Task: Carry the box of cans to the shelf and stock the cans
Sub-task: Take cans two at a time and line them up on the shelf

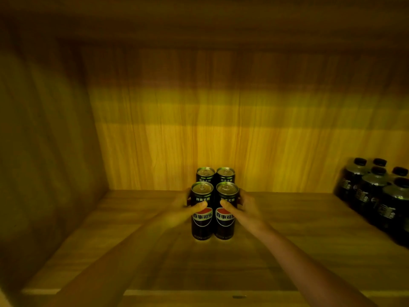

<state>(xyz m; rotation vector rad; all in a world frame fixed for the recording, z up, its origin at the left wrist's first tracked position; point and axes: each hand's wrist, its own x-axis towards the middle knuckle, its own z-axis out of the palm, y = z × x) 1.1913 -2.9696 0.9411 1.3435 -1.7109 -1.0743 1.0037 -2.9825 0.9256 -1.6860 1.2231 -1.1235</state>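
Several tall black cola cans stand upright in a tight square on the wooden shelf board point(124, 240), near the back panel. My left hand point(181, 210) wraps the front left can point(201, 220), thumb across its label. My right hand point(245, 209) wraps the front right can point(225, 220) the same way. Behind them the two rear cans point(215, 175) stand untouched. Both front cans rest on the board. The box is out of view.
A cluster of dark bottles with black caps point(376, 193) fills the right end of the shelf. The wooden side wall point(44, 151) closes the left. The shelf's front edge point(155, 292) runs along the bottom.
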